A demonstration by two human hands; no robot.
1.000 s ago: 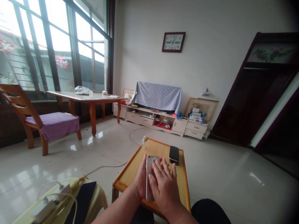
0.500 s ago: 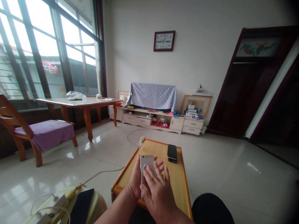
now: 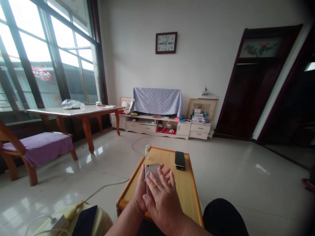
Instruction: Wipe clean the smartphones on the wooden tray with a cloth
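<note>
A silver smartphone [image 3: 153, 168] rests back side up in my left hand [image 3: 139, 193], whose thumb lies along its left edge and whose fingertips show past its right edge. On the back of the phone is a ring-like holder [image 3: 147, 176]. My right hand [image 3: 165, 198] lies over the lower part of the phone with fingers stretched and somewhat apart; its fingertips are at the holder, and I cannot tell how firmly they touch. Beneath both hands stands a small wooden table [image 3: 161, 154].
On the table stand a small spray bottle [image 3: 147, 152] and a stack of dark phones [image 3: 180, 159]. At lower left, a yellowish stool [image 3: 104, 218] bears a power strip and a dark flat object [image 3: 85, 220]. A cable [image 3: 105, 186] crosses the floor.
The view has turned slightly right, so the room appears shifted left. Both hands keep nearly the same pose on the phone.
</note>
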